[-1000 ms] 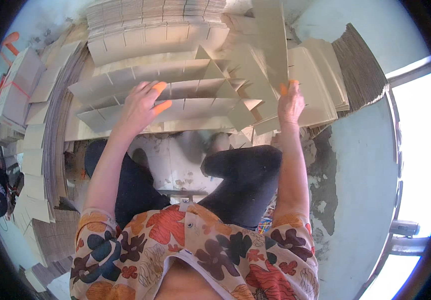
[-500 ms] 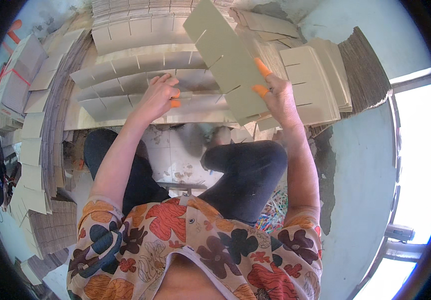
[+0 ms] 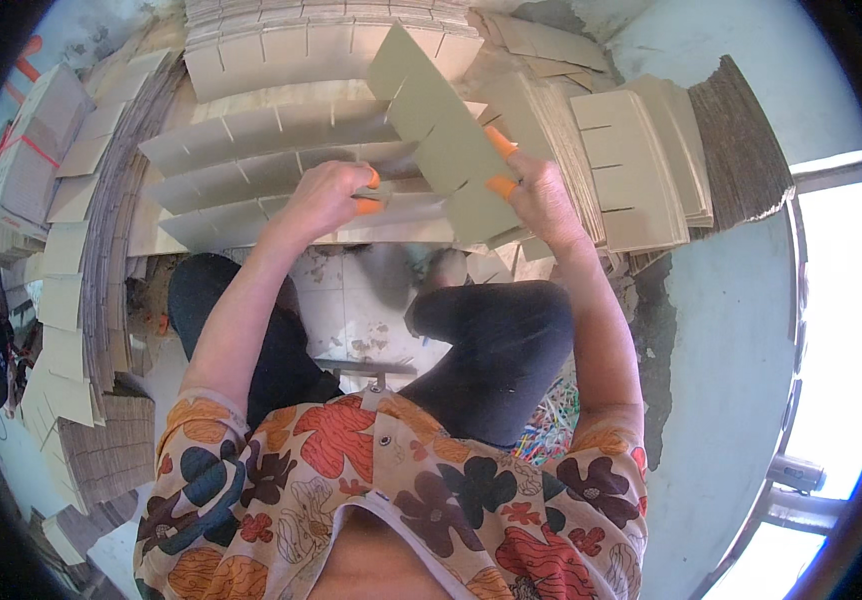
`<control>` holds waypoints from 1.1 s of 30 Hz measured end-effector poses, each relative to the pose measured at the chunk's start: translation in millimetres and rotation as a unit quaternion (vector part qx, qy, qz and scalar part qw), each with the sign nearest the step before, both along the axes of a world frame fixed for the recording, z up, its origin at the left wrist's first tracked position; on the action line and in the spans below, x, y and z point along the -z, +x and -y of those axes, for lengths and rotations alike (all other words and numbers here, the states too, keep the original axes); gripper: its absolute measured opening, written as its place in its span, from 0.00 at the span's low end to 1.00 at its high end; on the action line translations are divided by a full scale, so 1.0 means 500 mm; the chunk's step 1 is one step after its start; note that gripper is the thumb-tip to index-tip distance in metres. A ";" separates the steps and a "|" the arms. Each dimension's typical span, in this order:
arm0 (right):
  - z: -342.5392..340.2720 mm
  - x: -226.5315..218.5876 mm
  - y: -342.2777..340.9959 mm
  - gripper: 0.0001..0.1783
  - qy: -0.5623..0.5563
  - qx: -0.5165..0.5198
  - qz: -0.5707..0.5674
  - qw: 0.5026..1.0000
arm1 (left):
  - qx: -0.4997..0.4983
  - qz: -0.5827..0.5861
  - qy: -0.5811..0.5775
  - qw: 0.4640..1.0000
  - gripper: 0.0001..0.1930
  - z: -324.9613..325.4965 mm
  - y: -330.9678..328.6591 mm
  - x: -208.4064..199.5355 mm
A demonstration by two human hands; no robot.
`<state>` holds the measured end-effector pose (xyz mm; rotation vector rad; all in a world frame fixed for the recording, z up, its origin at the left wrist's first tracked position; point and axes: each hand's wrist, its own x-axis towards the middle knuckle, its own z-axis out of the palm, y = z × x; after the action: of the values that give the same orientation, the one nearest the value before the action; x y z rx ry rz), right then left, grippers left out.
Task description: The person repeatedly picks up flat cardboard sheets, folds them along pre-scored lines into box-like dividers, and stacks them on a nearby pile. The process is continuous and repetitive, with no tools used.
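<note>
Three long slotted cardboard strips (image 3: 251, 172) stand on edge in rows across the work surface in front of me. My left hand (image 3: 326, 203), with orange covers on thumb and forefinger, is closed around the edge of a strip in the nearer rows; its fingers partly hide the grip. In my right hand (image 3: 543, 198), also with orange finger covers, is another slotted cardboard strip (image 3: 429, 130). That strip is tilted, its top leaning left, and it crosses the right ends of the standing rows. Its slots face the rows.
Slotted cardboard stacks (image 3: 631, 170) lie at the right, beside a darker stack (image 3: 741, 140). More packed strips (image 3: 301, 50) stand at the back. A long cardboard stack (image 3: 101, 230) runs down the left, near a white box (image 3: 39, 150). Coloured shreds (image 3: 549, 420) lie below.
The tilted strip in my right hand has moved down and slightly left toward the standing rows. My left hand has shifted right, its thumb and forefinger now around a strip's edge.
</note>
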<state>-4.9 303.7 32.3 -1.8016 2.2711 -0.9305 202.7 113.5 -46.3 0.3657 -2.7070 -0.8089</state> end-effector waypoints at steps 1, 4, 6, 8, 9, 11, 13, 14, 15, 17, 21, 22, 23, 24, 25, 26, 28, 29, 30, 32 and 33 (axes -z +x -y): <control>0.006 0.011 0.000 0.32 0.017 -0.006 0.009 1.000 | 0.002 -0.019 -0.001 1.000 0.12 -0.002 -0.004 0.014; 0.022 0.043 -0.007 0.32 0.050 -0.036 0.014 0.998 | 0.011 -0.009 -0.008 1.000 0.12 -0.006 -0.017 0.033; 0.031 0.071 -0.016 0.30 0.048 -0.073 -0.007 0.996 | 0.006 0.018 -0.005 1.000 0.11 -0.011 -0.026 0.033; 0.040 0.104 -0.003 0.26 0.142 -0.045 -0.029 0.988 | -0.011 0.043 0.007 0.999 0.11 -0.017 -0.034 0.023; 0.047 0.107 0.012 0.24 0.188 -0.035 -0.039 0.981 | -0.012 0.044 0.002 0.999 0.11 -0.017 -0.034 0.024; 0.037 0.100 0.033 0.19 0.231 -0.069 -0.105 0.965 | -0.013 0.047 -0.009 0.999 0.10 -0.015 -0.032 0.027; 0.024 0.094 0.033 0.17 0.194 -0.060 -0.150 0.968 | -0.024 0.060 -0.014 0.998 0.11 -0.021 -0.031 0.014; 0.017 0.094 0.021 0.17 0.134 -0.039 -0.160 0.977 | -0.030 0.067 -0.016 0.997 0.11 -0.025 -0.028 0.007; 0.004 0.087 0.003 0.17 0.074 -0.013 -0.174 0.982 | -0.033 0.023 -0.013 0.999 0.11 -0.028 -0.026 0.003; -0.043 0.121 -0.112 0.17 0.155 0.146 -0.270 0.939 | -0.041 -0.062 -0.007 0.997 0.13 -0.029 -0.008 0.000; -0.120 0.125 -0.177 0.17 0.092 0.302 -0.321 0.893 | -0.076 -0.110 -0.014 0.991 0.15 -0.031 0.022 -0.010; -0.131 0.141 -0.183 0.18 0.129 0.314 -0.316 0.886 | -0.087 -0.108 -0.011 0.990 0.15 -0.029 0.030 -0.008; -0.139 0.158 -0.188 0.19 0.128 0.296 -0.320 0.891 | -0.098 -0.106 -0.009 0.989 0.15 -0.027 0.036 -0.007; -0.143 0.173 -0.190 0.20 0.127 0.277 -0.323 0.896 | -0.101 -0.102 -0.012 0.990 0.15 -0.024 0.040 -0.008; -0.146 0.185 -0.193 0.21 0.126 0.258 -0.327 0.900 | -0.103 -0.098 -0.015 0.990 0.15 -0.022 0.044 -0.009; -0.149 0.193 -0.206 0.21 0.129 0.263 -0.305 0.906 | -0.105 -0.093 -0.018 0.990 0.16 -0.021 0.047 -0.011; -0.154 0.194 -0.231 0.21 0.138 0.277 -0.263 0.914 | -0.112 -0.088 -0.027 0.989 0.16 -0.021 0.050 -0.013; -0.157 0.198 -0.240 0.20 0.127 0.303 -0.241 0.913 | -0.115 -0.085 -0.031 0.989 0.16 -0.021 0.050 -0.013; -0.153 0.190 -0.240 0.19 0.116 0.327 -0.218 0.912 | -0.113 -0.094 -0.040 0.988 0.15 -0.019 0.054 -0.013; -0.152 0.172 -0.236 0.18 0.083 0.371 -0.193 0.904 | -0.110 -0.111 -0.058 0.986 0.14 -0.017 0.063 -0.014; -0.151 0.158 -0.229 0.18 0.062 0.390 -0.190 0.899 | -0.112 -0.114 -0.060 0.985 0.14 -0.018 0.067 -0.014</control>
<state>-119.4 379.1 -46.9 -1.0519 3.3076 -0.4810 236.0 122.8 -39.1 0.5062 -2.4339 -0.5819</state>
